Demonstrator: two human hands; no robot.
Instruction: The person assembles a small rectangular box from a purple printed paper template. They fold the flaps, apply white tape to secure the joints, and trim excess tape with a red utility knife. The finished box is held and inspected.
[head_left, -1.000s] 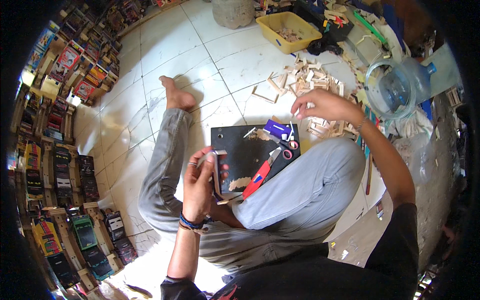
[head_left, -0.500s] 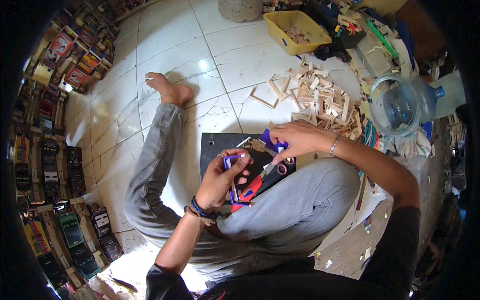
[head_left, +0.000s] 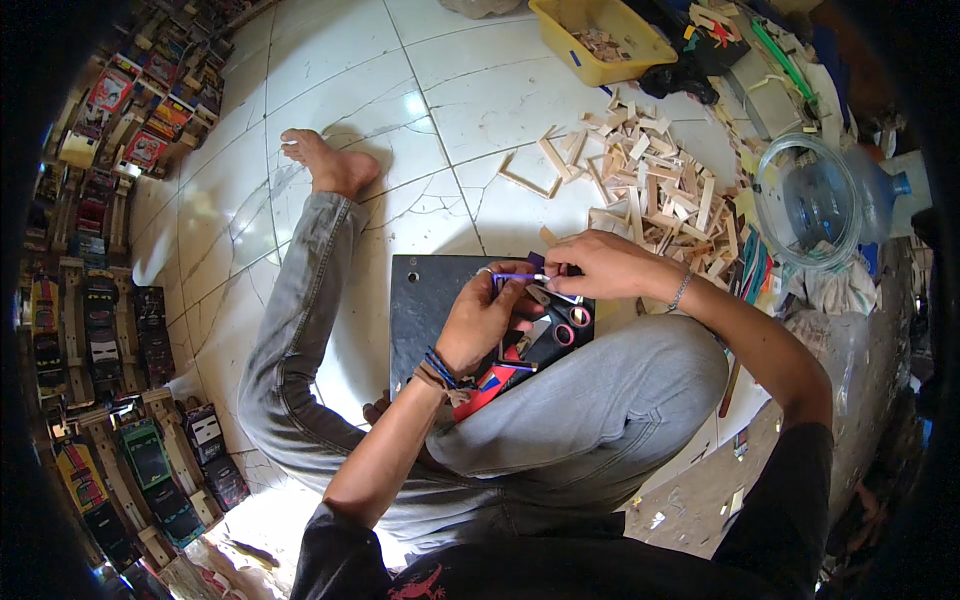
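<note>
My left hand [head_left: 478,318] is closed around a thin three-sided frame with purple edging [head_left: 517,367], its lower arm sticking out below my fingers. At the frame's upper end, my right hand [head_left: 603,266] has its fingertips pinched on a purple strip [head_left: 537,260], partly hidden by the fingers. Under both hands a black board [head_left: 428,305] lies beside my bent knee. Scissors with black handles and pinkish rings [head_left: 564,334] rest on its right part. A red flat piece [head_left: 476,402] shows beneath my left wrist.
Beyond my right hand is a heap of pale wooden strips and corner pieces [head_left: 665,190]. Behind it stands a yellow basin [head_left: 600,70] with wood bits. A clear plastic bottle [head_left: 875,190] lies at the right. Several decorated toy trucks [head_left: 105,335] line the left side.
My left hand has moved right and up with the frame, toward my right hand. The purple strip, held apart before, is now against the frame's end, and the white stick on the board is out of sight.
</note>
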